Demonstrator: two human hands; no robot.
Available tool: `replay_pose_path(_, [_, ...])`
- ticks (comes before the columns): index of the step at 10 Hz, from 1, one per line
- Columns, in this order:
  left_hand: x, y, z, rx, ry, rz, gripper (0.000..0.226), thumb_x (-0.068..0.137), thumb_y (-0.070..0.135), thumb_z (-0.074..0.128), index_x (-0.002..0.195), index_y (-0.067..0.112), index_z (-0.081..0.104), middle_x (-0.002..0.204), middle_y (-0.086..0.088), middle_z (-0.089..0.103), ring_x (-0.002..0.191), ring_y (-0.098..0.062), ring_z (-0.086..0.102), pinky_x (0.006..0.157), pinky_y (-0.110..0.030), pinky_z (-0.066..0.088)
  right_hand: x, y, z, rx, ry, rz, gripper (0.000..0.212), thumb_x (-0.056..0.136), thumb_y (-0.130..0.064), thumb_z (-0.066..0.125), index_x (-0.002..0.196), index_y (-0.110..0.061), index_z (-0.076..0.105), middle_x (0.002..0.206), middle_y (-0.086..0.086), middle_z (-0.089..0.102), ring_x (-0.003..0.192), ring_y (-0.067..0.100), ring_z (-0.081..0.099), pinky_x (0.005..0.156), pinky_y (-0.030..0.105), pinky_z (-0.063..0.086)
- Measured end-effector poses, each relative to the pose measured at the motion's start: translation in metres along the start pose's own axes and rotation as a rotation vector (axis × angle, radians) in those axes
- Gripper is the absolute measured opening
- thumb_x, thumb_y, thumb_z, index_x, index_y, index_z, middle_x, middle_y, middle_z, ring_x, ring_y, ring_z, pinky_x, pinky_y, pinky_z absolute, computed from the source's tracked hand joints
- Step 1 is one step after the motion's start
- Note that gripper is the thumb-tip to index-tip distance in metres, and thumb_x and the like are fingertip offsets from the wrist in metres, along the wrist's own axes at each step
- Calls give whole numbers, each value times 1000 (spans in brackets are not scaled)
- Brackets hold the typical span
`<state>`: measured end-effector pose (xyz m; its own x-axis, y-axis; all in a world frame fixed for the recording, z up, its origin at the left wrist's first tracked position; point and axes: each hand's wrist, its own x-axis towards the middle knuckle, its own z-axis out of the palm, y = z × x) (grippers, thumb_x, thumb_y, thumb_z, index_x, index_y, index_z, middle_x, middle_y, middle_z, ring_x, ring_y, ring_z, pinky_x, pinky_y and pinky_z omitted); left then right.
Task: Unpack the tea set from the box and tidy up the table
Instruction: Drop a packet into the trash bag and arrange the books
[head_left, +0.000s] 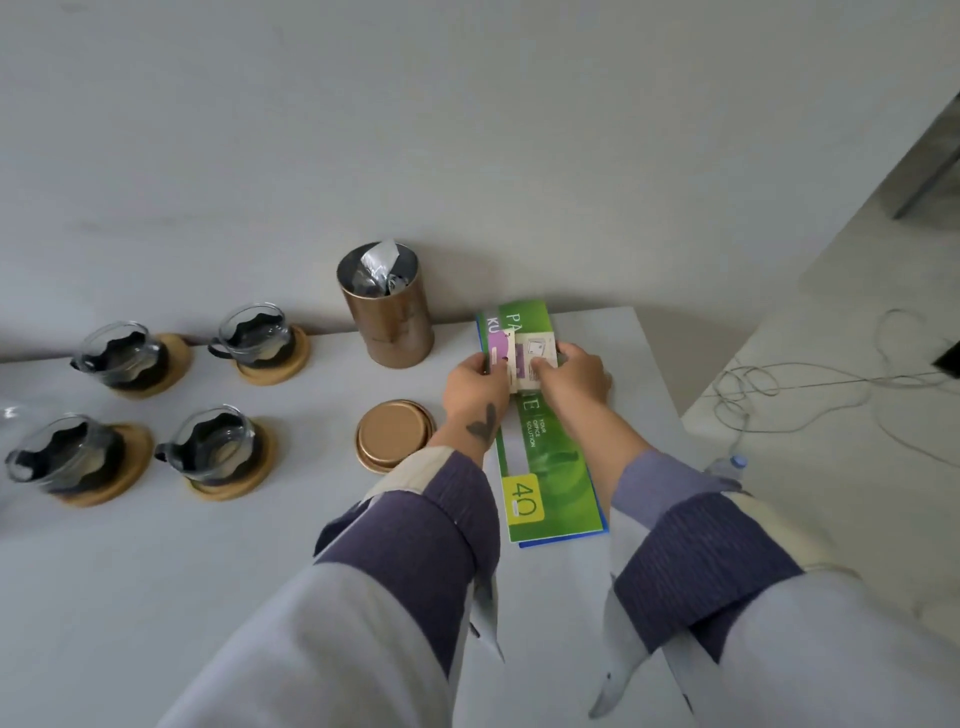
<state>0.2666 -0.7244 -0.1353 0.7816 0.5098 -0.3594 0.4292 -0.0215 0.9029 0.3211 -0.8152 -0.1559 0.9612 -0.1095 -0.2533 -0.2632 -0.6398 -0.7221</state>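
Several glass tea cups, such as the nearest one (215, 449), each stand on a round wooden coaster at the table's left. A copper tea canister (389, 317) stands open by the wall with a foil bag inside, and its lid (393, 435) lies in front of it. At the right, a green folder (545, 457) lies on the white table (208, 571). My left hand (475, 387) and my right hand (574, 379) both grip a small stack of paper cards (524, 358) held over the folder's far end.
The table's right edge runs close beside the folder. Beyond it on the pale floor lie tangled grey cables (810, 395) and a plastic water bottle (727, 465). A glass object is cut off at the left edge.
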Motion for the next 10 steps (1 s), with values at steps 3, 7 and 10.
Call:
replay_pose_path(3, [26,5,15,-68,21,-15,24,87,23,49,97,22,71,90,2,74,87,-22,70,85,-41,56,31,-7,11,-147,87,-45,40,90,-42,55,123,-21,61,125,13,50,119,34,46,99,38,42])
replay_pose_path(7, [36,24,17,-193,-28,-90,28,89,20,52,116,18,60,107,-3,66,100,-22,60,94,-34,46,66,-29,26,-149,67,52,40,84,-45,58,111,-18,68,113,9,66,106,31,60,87,36,50])
replay_pose_path(10, [-5,48,-5,134,-73,14,41,96,16,42,136,10,45,135,-10,52,122,-28,49,99,-31,38,37,-32,3,-265,-84,-12,49,91,-51,48,125,-16,54,129,14,54,120,36,49,86,37,41])
